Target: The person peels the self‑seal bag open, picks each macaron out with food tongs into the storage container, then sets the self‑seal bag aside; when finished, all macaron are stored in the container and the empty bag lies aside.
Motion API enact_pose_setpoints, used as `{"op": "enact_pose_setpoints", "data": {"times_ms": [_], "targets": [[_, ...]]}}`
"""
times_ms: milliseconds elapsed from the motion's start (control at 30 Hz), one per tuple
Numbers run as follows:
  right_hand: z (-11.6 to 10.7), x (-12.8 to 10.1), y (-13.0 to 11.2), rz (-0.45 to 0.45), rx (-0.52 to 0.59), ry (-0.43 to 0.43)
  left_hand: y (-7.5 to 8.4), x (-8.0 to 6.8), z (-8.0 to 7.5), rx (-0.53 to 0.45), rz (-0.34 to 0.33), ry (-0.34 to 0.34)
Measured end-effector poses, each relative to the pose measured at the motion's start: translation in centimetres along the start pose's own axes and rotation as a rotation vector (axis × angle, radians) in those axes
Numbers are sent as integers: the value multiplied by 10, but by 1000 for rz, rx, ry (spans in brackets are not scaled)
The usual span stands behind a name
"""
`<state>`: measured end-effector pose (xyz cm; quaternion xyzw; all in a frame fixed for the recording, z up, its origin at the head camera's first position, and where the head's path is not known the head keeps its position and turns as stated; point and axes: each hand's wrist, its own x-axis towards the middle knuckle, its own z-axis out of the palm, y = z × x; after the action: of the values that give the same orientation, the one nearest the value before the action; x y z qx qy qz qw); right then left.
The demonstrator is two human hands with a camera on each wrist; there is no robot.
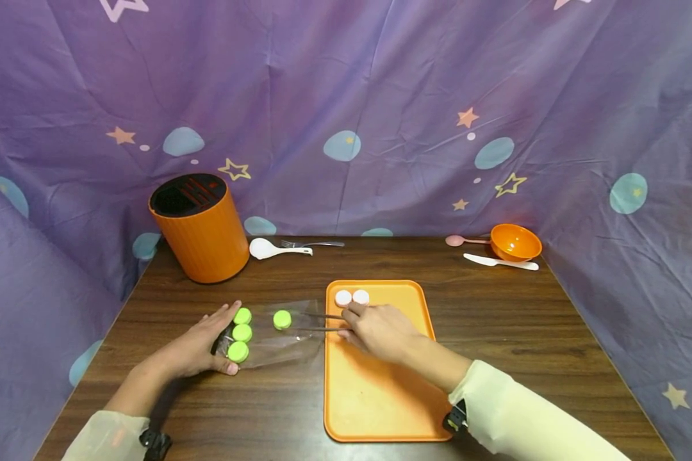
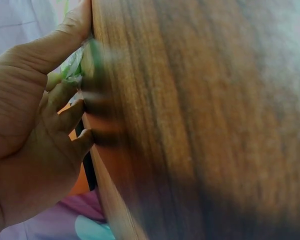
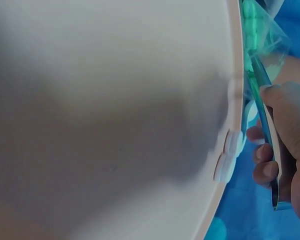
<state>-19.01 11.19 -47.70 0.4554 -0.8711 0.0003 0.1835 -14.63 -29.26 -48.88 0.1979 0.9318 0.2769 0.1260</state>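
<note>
Left of frame centre: right hand (image 1: 380,330) grips tongs (image 1: 323,322) reaching into the clear bag (image 1: 277,333) beside a green cap (image 1: 282,319); left hand (image 1: 198,349), fingers straight, holds the bag's left edge; bare tabletop (image 1: 496,333) right of the orange tray (image 1: 375,390)

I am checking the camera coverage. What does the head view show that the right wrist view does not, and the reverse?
Only the head view shows the left hand resting on the clear bag, the three green caps beside it, and the orange holder.
Only the right wrist view shows the curled fingers from below.
Both show the right hand gripping tongs, the orange tray, and two white caps.
</note>
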Motion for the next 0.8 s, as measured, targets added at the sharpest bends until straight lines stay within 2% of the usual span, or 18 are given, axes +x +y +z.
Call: {"op": "enact_pose_setpoints", "data": {"times_ms": [233,500,600,800], "targets": [[-7,-16,9,9,16,-3,-2,0,1,8,33,21],[-17,-37,25,43,29,5,-15,-1,6,-19,81,58],[-21,-46,32,57,18,19,-12,-1,5,-38,56,42],[-29,-61,48,96,11,38,0,-1,1,-9,21,12]]}}
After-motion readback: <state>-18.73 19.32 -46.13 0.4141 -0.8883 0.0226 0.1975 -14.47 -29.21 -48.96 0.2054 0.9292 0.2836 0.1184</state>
